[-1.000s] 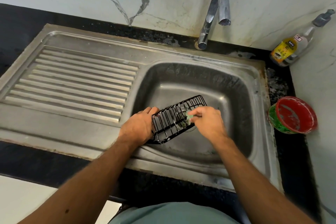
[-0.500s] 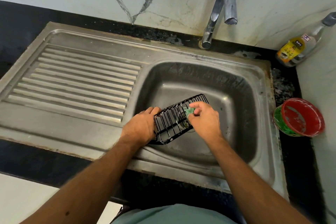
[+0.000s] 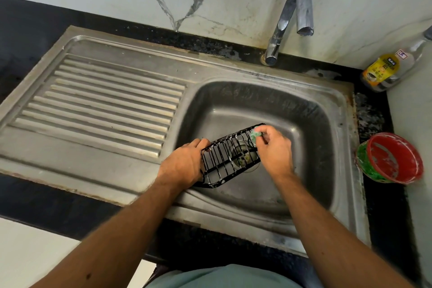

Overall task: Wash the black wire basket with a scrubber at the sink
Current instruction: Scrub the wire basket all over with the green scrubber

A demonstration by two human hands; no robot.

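The black wire basket (image 3: 230, 155), streaked with white suds, is held tilted over the bowl of the stainless-steel sink (image 3: 311, 110), above the drain, near the bowl's 7 o'clock corner. The left hand (image 3: 183, 166) grips the basket's near-left end at its 9 o'clock side, fingers curled round the rim. The right hand (image 3: 274, 149) pinches a small green scrubber (image 3: 256, 133) between fingertips and thumb, and presses it on the basket's far corner at about 1 o'clock. The ribbed steel draining board (image 3: 112, 100) lies at 9 o'clock from the bowl. A curved chrome tap (image 3: 289, 16) stands at the bowl's 12 o'clock, no water running from it. At 2 o'clock a clear bottle with a yellow label (image 3: 385, 70) stands on the dark counter, and at 3 o'clock sits a round red and green tub (image 3: 395, 159), smeared white inside.
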